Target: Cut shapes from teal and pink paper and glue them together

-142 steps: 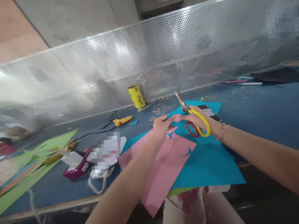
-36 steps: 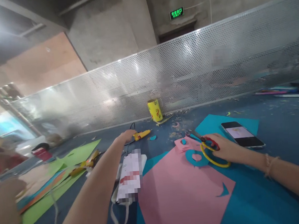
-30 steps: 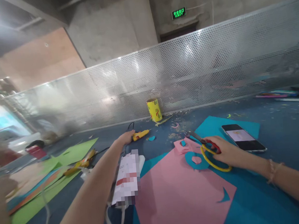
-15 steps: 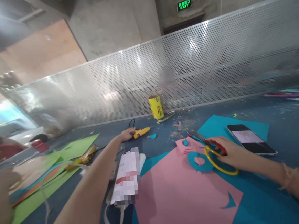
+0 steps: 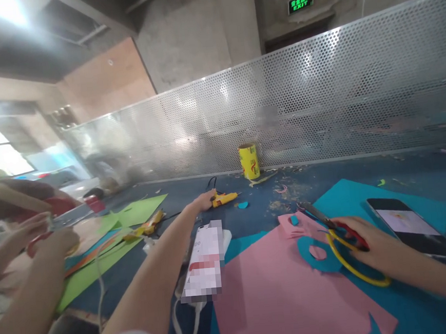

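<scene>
Far out over the table, my left hand is closed round the rear of a yellow glue gun, its nozzle pointing right. My right hand is closed on the red handle of a pair of scissors; their large yellow handle loop hangs below. The blades point to the upper left, just above small pink paper pieces. Below the scissors, a blue paper ring lies partly on a large pink sheet. A small blue scrap lies near the glue gun.
A phone rests on blue paper at right; another phone with a white strap lies beside my left forearm. A yellow roll stands before the perforated metal screen. At left are green paper and another person's hands.
The view has swung left, so the table's things appear farther right. Both of my hands keep their holds. Another person's hands have come into view at left.
</scene>
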`<state>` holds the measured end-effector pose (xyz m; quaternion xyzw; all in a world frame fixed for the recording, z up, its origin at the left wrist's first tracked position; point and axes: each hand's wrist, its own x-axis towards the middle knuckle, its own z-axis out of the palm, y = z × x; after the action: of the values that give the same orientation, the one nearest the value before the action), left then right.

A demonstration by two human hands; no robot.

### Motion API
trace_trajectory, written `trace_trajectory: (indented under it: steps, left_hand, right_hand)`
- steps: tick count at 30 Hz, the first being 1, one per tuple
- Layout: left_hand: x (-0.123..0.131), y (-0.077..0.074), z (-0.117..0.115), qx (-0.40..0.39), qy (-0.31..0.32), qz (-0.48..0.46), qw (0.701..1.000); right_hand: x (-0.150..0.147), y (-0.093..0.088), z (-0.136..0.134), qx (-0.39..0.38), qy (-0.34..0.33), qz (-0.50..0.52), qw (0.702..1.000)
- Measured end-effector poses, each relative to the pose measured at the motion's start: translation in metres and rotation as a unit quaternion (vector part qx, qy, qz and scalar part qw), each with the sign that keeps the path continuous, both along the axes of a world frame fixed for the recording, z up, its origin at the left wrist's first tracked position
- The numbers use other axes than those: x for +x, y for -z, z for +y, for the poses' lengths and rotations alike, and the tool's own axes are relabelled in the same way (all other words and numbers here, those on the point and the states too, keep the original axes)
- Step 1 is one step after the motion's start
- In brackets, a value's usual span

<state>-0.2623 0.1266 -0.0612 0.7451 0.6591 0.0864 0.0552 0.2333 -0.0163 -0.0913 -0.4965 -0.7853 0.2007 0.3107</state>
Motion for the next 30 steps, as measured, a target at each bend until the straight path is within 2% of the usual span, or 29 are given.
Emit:
trace_trajectory:
  steps: [7,10,13,19,21,25,28,30]
  left_hand:
    - [-0.002,-0.005,0.001,-0.038,-0.035,0.072,0.996]
    - [-0.001,-0.012,-0.002,-0.052,-0.039,0.134,0.989]
    - [0.004,-0.020,-0.008,-0.059,-0.057,0.156,0.984]
    - [0.020,-0.034,-0.016,-0.035,-0.055,0.215,0.974]
    - [0.025,-0.037,-0.016,-0.025,-0.037,0.232,0.972]
    - [0.036,-0.040,-0.013,0.005,0.046,0.243,0.969]
    - [0.037,-0.041,-0.013,0.015,0.100,0.234,0.967]
    - [0.036,-0.045,-0.014,0.049,0.113,0.244,0.962]
  right_hand:
    - [-0.005,-0.010,-0.007,-0.007,-0.001,-0.012,1.000]
    - [-0.005,-0.011,-0.007,-0.015,-0.004,-0.013,1.000]
    - [-0.006,-0.013,-0.008,-0.020,-0.007,-0.014,1.000]
    - [-0.007,-0.016,-0.009,-0.023,-0.003,-0.012,1.000]
    - [-0.007,-0.016,-0.009,-0.027,-0.004,-0.008,1.000]
    - [-0.008,-0.017,-0.010,-0.031,-0.014,-0.005,0.999]
    - [-0.008,-0.018,-0.010,-0.031,-0.023,-0.009,0.999]
    - [-0.008,-0.018,-0.010,-0.029,-0.024,-0.008,0.999]
